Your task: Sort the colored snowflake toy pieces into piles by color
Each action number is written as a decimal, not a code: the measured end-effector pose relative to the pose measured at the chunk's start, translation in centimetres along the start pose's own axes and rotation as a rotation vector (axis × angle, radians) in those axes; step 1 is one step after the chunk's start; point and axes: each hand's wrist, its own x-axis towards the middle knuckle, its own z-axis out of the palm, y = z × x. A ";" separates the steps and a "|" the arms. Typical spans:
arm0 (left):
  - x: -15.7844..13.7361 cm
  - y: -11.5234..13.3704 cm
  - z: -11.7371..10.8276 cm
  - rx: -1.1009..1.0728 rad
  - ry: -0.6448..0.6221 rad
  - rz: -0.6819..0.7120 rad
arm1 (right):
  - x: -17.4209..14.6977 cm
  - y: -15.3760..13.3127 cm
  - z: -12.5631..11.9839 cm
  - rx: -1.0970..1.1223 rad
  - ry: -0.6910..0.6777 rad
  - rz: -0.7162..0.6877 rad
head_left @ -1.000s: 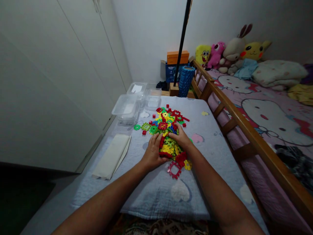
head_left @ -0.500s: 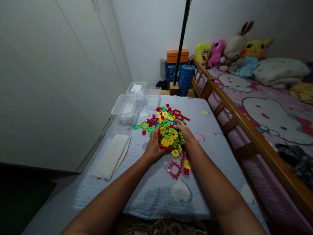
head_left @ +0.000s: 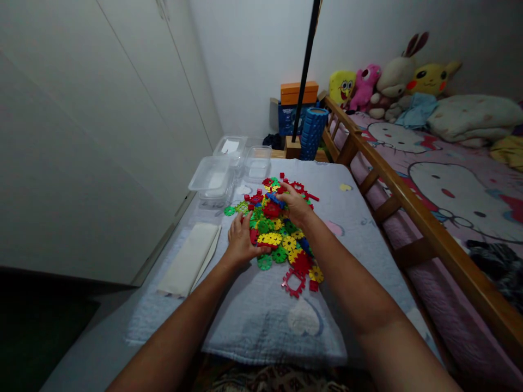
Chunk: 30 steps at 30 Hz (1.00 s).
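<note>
A heap of flat plastic gear-shaped pieces (head_left: 278, 228) in red, yellow, green and blue lies on a pale blue quilt (head_left: 261, 321). My left hand (head_left: 241, 239) rests on the heap's left edge, thumb touching red and yellow pieces. My right hand (head_left: 296, 207) lies over the far right of the heap, fingers spread on the pieces. A red square frame piece (head_left: 293, 282) sits apart at the near edge. Whether either hand grips a piece is not visible.
Several clear plastic tubs (head_left: 212, 179) stand at the far left of the quilt. A folded white cloth (head_left: 188, 260) lies at the left. A wooden bed rail (head_left: 412, 212) runs along the right, a black pole (head_left: 304, 71) rises behind, and a white cupboard stands at the left.
Both hands had lifted a cluster of pieces between them; now the cluster is back down and spread out. The left hand slid left, the right hand moved farther away over the heap.
</note>
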 end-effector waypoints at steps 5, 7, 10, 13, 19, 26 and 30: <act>1.2 -0.9 -0.2 -0.030 -0.043 0.017 | -0.2 -1.9 -0.1 -0.269 -0.137 -0.033; 1.8 -1.0 -0.2 -0.044 -0.085 0.069 | 0.1 -2.3 -0.6 -0.377 -0.166 -0.053; 2.8 -1.0 0.0 -0.075 -0.134 0.155 | 1.2 -2.4 -1.5 -0.519 -0.150 -0.071; 3.7 -0.5 0.3 -0.110 -0.134 0.236 | 3.1 -1.7 -2.6 -0.705 -0.038 -0.134; 4.2 0.9 0.6 -0.222 -0.171 0.360 | 5.0 0.9 -3.9 -1.175 0.116 -0.348; 4.5 0.9 0.5 -0.145 0.074 0.295 | 3.9 0.7 -5.4 -1.231 -0.165 -0.263; 5.3 0.2 0.4 0.022 0.166 0.093 | 4.9 -0.7 -6.8 -1.203 -0.186 -0.225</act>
